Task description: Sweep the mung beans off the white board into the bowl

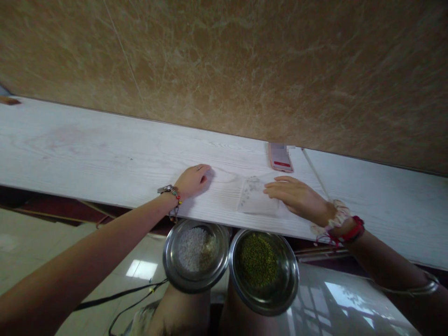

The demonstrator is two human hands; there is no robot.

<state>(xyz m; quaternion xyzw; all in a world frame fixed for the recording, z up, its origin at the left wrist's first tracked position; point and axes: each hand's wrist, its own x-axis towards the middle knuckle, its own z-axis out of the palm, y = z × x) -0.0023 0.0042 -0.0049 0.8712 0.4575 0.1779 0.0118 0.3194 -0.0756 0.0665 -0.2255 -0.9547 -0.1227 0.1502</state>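
Note:
My left hand (193, 180) rests on the white wooden board (105, 154), fingers curled loosely down, holding nothing that I can see. My right hand (296, 194) lies flat with fingers stretched out, its fingertips on a small clear plastic bag (254, 198) that holds a few grains. Below the board's near edge, two steel bowls sit on my knees: the left bowl (196, 255) holds white grains, the right bowl (264, 270) holds green beans.
A pink phone (280, 157) lies on the board by the brown marble wall (245, 65), just beyond my right hand. A thin cable (315, 170) runs past it. Tiled floor (21, 242) and a black cord (115, 296) show below left.

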